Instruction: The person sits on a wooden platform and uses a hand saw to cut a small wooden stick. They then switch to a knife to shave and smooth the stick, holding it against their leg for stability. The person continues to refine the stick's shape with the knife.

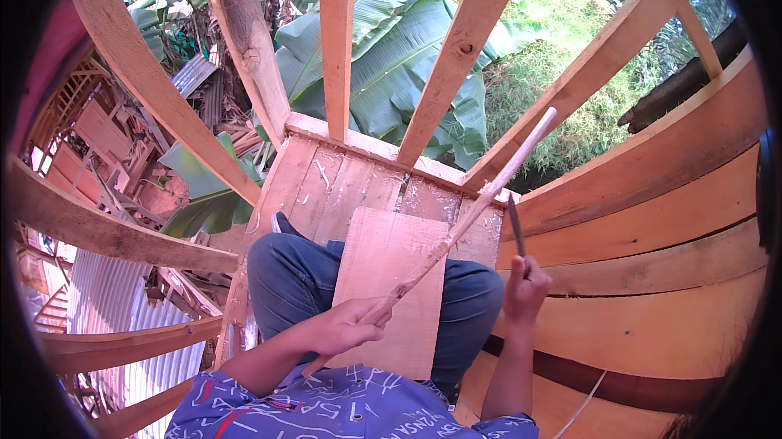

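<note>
My left hand (350,327) is closed round the lower part of a long wooden stick (432,258). The stick slants up and to the right; its upper stretch looks pale and peeled, while bark-like patches show lower down. In my right hand (527,286) is a knife (516,226), held by its handle with the dark blade pointing up. The blade is apart from the stick, to its right. Across my lap lies a flat wooden board (383,276), below the stick. My legs in blue trousers (281,280) are bent on both sides of it.
Pale shavings (322,174) lie on the plank floor (305,186) ahead. Upright wooden posts (336,40) form an open railing in front and at left. A plank wall (635,276) stands close on my right. Beyond are banana leaves (399,64) and corrugated metal sheets (106,296) lower down.
</note>
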A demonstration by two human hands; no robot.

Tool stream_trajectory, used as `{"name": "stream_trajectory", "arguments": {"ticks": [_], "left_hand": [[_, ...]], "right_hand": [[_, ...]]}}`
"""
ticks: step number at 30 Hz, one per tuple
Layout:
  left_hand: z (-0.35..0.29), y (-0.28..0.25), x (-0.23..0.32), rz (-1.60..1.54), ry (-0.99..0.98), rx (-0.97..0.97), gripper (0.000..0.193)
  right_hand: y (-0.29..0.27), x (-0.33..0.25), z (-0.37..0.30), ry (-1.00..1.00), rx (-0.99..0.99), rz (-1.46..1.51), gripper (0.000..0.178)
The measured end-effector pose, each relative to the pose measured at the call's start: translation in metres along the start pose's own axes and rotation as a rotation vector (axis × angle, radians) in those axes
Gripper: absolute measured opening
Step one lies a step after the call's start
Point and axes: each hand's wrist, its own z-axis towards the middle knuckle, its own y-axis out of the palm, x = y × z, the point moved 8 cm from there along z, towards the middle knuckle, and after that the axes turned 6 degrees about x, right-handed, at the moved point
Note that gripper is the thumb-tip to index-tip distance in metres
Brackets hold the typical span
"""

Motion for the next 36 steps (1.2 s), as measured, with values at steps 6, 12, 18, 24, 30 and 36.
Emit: {"name": "stream_trajectory", "arguments": {"ticks": [6, 12, 18, 24, 30, 36], "left_hand": [[0.011, 0.017, -0.003, 0.108, 0.037, -0.091, 0.014], [0.014, 0.015, -0.008, 0.075, -0.01, -0.02, 0.01], [0.007, 0.013, 0.003, 0.045, -0.053, 0.011, 0.01], [0.01, 0.01, 0.003, 0.081, 0.025, 0.029, 0.009], [0.012, 0.009, 0.014, 0.075, -0.03, -0.006, 0.02], [0.011, 0.015, 0.018, 0.057, 0.039, 0.04, 0.018]], "right_hand": [[0.016, -0.039, -0.042, -0.307, -0.139, 0.014, 0.063], [0.04, -0.039, -0.042, -0.243, -0.201, 0.013, 0.058], [0.039, -0.034, -0.04, -0.237, -0.174, 0.06, 0.06], [0.039, -0.06, -0.057, -0.546, -0.162, 0.007, 0.064], [0.049, -0.051, -0.064, -0.39, -0.133, 0.105, 0.061], [0.035, -0.05, -0.051, -0.52, -0.036, -0.023, 0.064]]}}
